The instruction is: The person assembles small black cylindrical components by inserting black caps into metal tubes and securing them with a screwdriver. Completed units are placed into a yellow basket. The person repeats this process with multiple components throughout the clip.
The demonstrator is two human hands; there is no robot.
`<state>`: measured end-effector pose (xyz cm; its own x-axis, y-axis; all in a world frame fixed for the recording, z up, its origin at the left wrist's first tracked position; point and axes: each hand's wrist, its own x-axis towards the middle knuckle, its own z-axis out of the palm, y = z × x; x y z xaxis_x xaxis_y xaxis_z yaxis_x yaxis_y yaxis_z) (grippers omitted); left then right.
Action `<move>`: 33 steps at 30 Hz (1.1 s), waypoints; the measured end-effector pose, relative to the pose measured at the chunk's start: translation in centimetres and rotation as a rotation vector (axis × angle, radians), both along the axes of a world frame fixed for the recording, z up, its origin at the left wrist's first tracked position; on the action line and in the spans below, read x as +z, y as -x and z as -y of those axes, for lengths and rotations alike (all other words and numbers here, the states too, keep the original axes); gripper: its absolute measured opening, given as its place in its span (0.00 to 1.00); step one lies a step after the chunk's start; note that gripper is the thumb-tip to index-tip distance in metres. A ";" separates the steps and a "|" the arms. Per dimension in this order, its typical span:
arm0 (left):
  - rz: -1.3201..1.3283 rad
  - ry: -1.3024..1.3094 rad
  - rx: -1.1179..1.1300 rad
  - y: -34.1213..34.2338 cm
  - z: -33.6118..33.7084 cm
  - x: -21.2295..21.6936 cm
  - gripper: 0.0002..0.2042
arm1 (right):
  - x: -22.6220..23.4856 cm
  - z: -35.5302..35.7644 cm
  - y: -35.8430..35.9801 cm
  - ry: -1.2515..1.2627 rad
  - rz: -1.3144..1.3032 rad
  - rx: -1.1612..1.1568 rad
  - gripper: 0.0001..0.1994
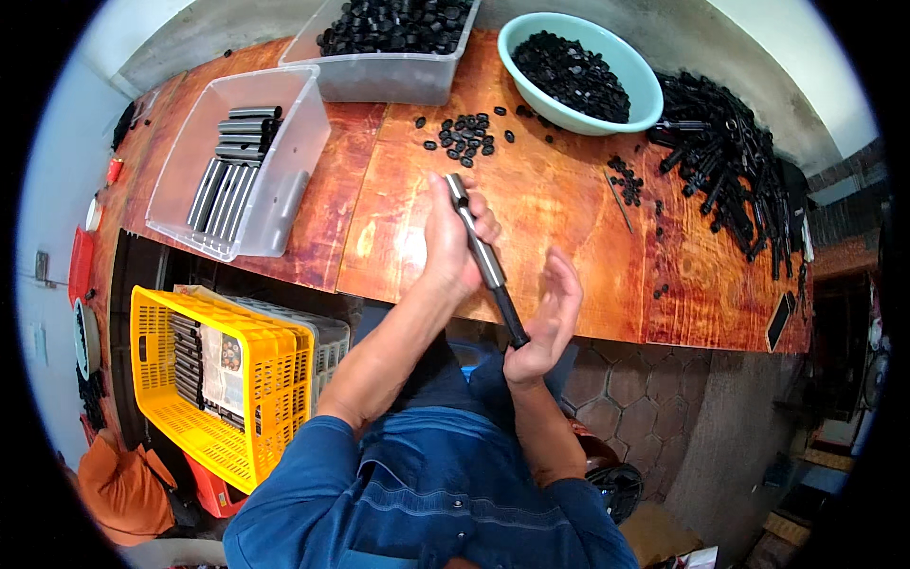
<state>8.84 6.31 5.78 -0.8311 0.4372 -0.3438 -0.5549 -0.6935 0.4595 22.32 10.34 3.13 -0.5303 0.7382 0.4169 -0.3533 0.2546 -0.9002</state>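
My left hand (445,237) is wrapped round a silver metal tube (485,261), held at a slant over the table's front edge. A thinner black rod (510,315) sticks out of the tube's lower end. My right hand (550,318) is open, its fingers stretched upward, and the rod's end meets the base of its palm. Whether it presses on the rod, I cannot tell. Beyond my left hand, small black oval parts (464,140) lie loosely on the wooden table (578,218).
A clear bin (305,190) with metal tubes stands left, another bin (398,78) of black parts behind. Far right are a pale green basin (580,119) of black pieces and a heap of black rods (730,171). A yellow crate (218,308) with tubes sits below left. Someone in orange is lower left.
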 end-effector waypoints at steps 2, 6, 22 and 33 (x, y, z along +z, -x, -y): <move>0.011 -0.037 0.024 0.7 0.4 -0.1 0.24 | 0.4 -0.1 0.3 -0.009 -0.006 0.013 0.43; -0.019 -0.080 0.084 2.5 1.7 -1.0 0.24 | -0.1 0.0 -1.3 -0.032 -0.021 -0.005 0.45; -0.076 -0.231 -0.082 -0.5 2.4 -0.8 0.26 | -2.1 0.9 -4.6 0.143 0.316 0.226 0.20; -0.095 -0.251 -0.101 -1.4 2.3 -1.1 0.27 | -3.2 1.5 -4.8 0.183 0.372 0.197 0.18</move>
<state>10.23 4.01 4.63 -0.8024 0.5809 -0.1368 -0.5894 -0.7355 0.3341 27.14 8.89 -0.09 -0.7572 0.6518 0.0436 -0.0234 0.0396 -0.9989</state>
